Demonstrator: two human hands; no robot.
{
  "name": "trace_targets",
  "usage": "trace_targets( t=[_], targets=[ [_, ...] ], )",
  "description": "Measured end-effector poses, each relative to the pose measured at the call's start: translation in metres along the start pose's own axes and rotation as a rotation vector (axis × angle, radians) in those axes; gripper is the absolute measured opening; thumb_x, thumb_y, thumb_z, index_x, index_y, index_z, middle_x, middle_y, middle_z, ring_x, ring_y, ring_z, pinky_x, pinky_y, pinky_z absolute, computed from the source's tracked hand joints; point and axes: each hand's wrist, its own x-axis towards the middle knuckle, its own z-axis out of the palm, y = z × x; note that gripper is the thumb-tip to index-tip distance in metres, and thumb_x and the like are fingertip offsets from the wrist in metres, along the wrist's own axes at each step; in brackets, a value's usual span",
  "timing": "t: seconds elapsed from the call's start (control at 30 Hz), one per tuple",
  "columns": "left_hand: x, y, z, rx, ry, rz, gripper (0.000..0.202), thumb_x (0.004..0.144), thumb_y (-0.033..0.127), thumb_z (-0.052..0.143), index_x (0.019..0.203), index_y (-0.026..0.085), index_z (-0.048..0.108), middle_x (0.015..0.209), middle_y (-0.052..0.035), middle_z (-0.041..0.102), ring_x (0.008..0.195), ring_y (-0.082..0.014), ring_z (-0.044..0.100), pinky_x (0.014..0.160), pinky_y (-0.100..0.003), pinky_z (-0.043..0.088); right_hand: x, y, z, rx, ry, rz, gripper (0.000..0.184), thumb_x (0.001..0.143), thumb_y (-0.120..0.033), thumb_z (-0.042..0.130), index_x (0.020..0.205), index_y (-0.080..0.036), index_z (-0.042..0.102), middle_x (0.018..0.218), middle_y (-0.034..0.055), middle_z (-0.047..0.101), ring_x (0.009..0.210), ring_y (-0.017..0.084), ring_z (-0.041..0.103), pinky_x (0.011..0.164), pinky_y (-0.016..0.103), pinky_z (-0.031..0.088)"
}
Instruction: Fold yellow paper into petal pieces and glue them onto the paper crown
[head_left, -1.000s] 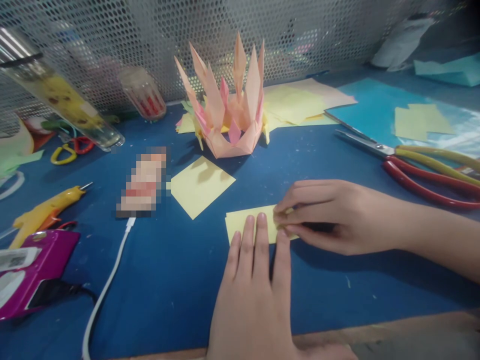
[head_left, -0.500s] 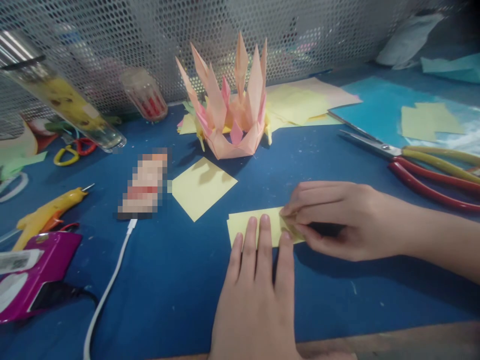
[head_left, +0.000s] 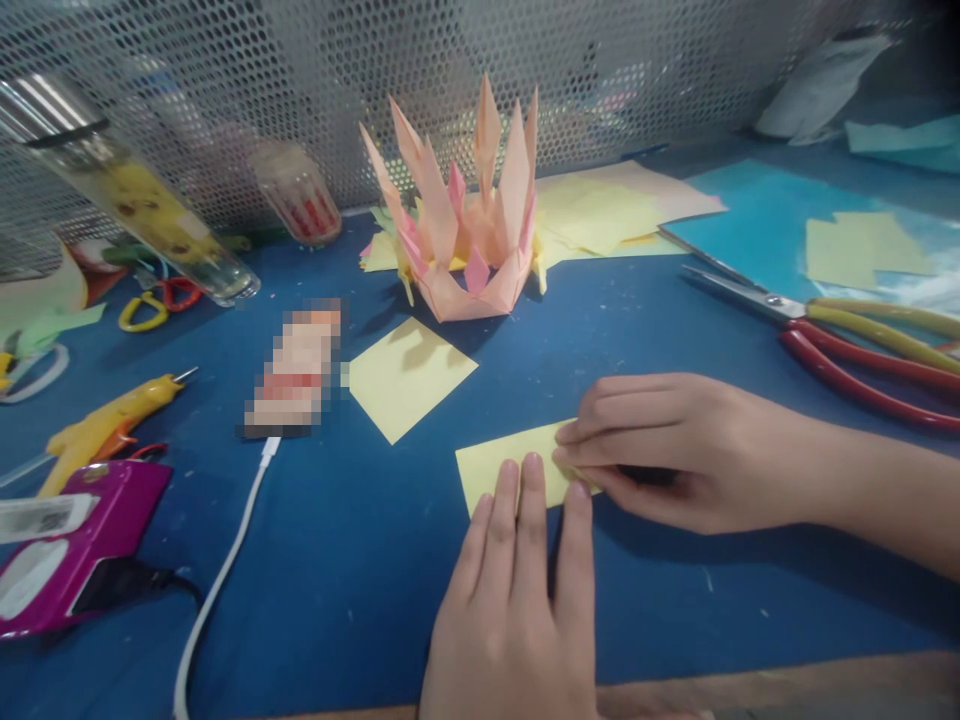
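Note:
A folded yellow paper (head_left: 487, 462) lies on the blue tabletop in front of me. My left hand (head_left: 517, 600) rests flat on its near side, fingers stretched out and slightly apart. From the right, my right hand (head_left: 675, 450) closes on the right end of the same paper, fingertips bunched together and hiding that end. Beyond and to the left is a square sheet of yellow paper (head_left: 409, 380), turned cornerwise. Behind it stands a folded-paper crown (head_left: 472, 290) in peach and pink with tall points.
Large scissors (head_left: 795, 310) lie open at the right. At the left are a yellow glue gun (head_left: 112, 420), a purple box (head_left: 124, 510), a blurred-out phone (head_left: 292, 370) on a white cable (head_left: 232, 570), and a clear bottle (head_left: 150, 200). Paper sheets (head_left: 600, 210) lie near the mesh panel (head_left: 300, 80).
The paper's left edges, offset before, now line up. Both hands sit slightly lower in view, and the right fingertips have shifted a little left along the paper.

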Motion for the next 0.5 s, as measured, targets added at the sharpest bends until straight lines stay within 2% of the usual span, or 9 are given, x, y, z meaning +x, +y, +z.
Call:
trace_targets(
  t=[0.07, 0.13, 0.23, 0.3, 0.37, 0.5],
  targets=[
    [0.0007, -0.0016, -0.0011, 0.018, 0.001, -0.006, 0.063, 0.092, 0.051, 0.037, 0.139, 0.009, 0.042, 0.143, -0.0128, 0.044, 0.133, -0.0270, 0.042, 0.101, -0.035, 0.045, -0.0005, -0.0008, 0.0002, -0.029, 0.012, -0.005, 0.012, 0.086, -0.011, 0.054, 0.082, -0.017, 0.062, 0.080, 0.0061, 0.069, 0.075, 0.016, 0.059, 0.066, 0.029, 0.049],
    [0.0022, -0.0044, -0.0028, 0.036, -0.016, 0.040, 0.063, 0.091, 0.049, 0.041, 0.138, 0.006, 0.043, 0.142, -0.0132, 0.046, 0.131, -0.0273, 0.045, 0.100, -0.034, 0.047, -0.0008, -0.0018, 0.0002, -0.060, 0.017, 0.006, 0.011, 0.086, -0.012, 0.054, 0.081, -0.017, 0.063, 0.077, 0.0053, 0.068, 0.074, 0.016, 0.059, 0.066, 0.029, 0.049],
    [0.0045, -0.0059, -0.0042, 0.017, 0.001, 0.089, 0.080, 0.086, 0.066, 0.037, 0.136, 0.004, 0.045, 0.139, -0.0150, 0.049, 0.127, -0.0297, 0.049, 0.095, -0.034, 0.050, -0.0008, -0.0031, 0.0000, -0.073, 0.005, 0.026, 0.011, 0.086, -0.013, 0.054, 0.081, -0.017, 0.063, 0.077, 0.0053, 0.068, 0.073, 0.016, 0.058, 0.066, 0.030, 0.049],
    [0.0049, -0.0034, -0.0036, -0.009, 0.029, 0.030, 0.092, 0.081, 0.077, 0.029, 0.135, 0.004, 0.047, 0.140, -0.0153, 0.048, 0.127, -0.0307, 0.048, 0.096, -0.037, 0.049, -0.0007, -0.0035, -0.0003, -0.045, 0.004, 0.024, 0.012, 0.087, -0.012, 0.053, 0.083, -0.016, 0.063, 0.078, 0.0059, 0.068, 0.074, 0.016, 0.058, 0.067, 0.029, 0.049],
    [0.0041, 0.0003, -0.0021, -0.030, 0.034, -0.023, 0.098, 0.077, 0.081, 0.024, 0.135, 0.005, 0.046, 0.142, -0.0143, 0.045, 0.129, -0.0306, 0.046, 0.100, -0.039, 0.047, -0.0006, -0.0034, -0.0006, -0.008, 0.003, 0.028, 0.013, 0.087, -0.010, 0.051, 0.085, -0.016, 0.062, 0.079, 0.0064, 0.068, 0.076, 0.016, 0.058, 0.067, 0.029, 0.050],
    [0.0027, 0.0029, -0.0006, -0.060, 0.008, -0.027, 0.101, 0.074, 0.084, 0.026, 0.137, 0.007, 0.044, 0.144, -0.0126, 0.043, 0.131, -0.0307, 0.044, 0.100, -0.038, 0.047, 0.0003, -0.0031, -0.0013, 0.024, -0.008, 0.052, 0.014, 0.087, -0.010, 0.050, 0.087, -0.016, 0.062, 0.079, 0.0063, 0.067, 0.078, 0.016, 0.059, 0.069, 0.029, 0.049]
  ],
)
